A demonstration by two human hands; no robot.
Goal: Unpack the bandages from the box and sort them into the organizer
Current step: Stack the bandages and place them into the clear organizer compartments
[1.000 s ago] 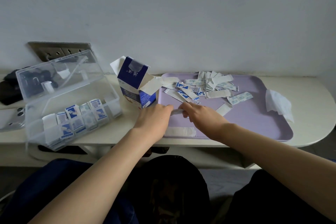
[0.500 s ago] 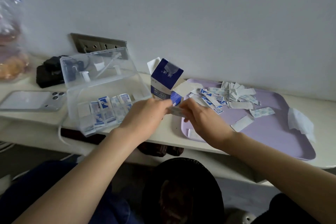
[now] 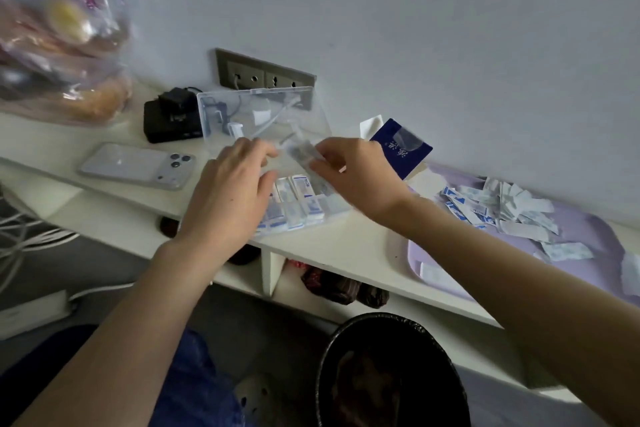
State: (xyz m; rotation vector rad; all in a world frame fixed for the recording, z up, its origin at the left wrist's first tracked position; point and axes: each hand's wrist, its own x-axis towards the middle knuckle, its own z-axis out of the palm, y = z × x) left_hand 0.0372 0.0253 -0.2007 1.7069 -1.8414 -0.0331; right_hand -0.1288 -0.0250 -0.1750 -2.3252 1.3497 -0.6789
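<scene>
Because the bandages [image 3: 302, 154] are thin, light and bendy in slippery paper wraps, it is best to pinch the little bunch flat across its middle so none slide out. The right hand [image 3: 353, 177] pinches one end. The left hand [image 3: 228, 198] reaches the other end, but it is too blurry to tell if it holds on. The bunch is between both hands, just above the clear organizer [image 3: 294, 107].

head cam looks down, close over shelf [image 3: 346, 246].
</scene>
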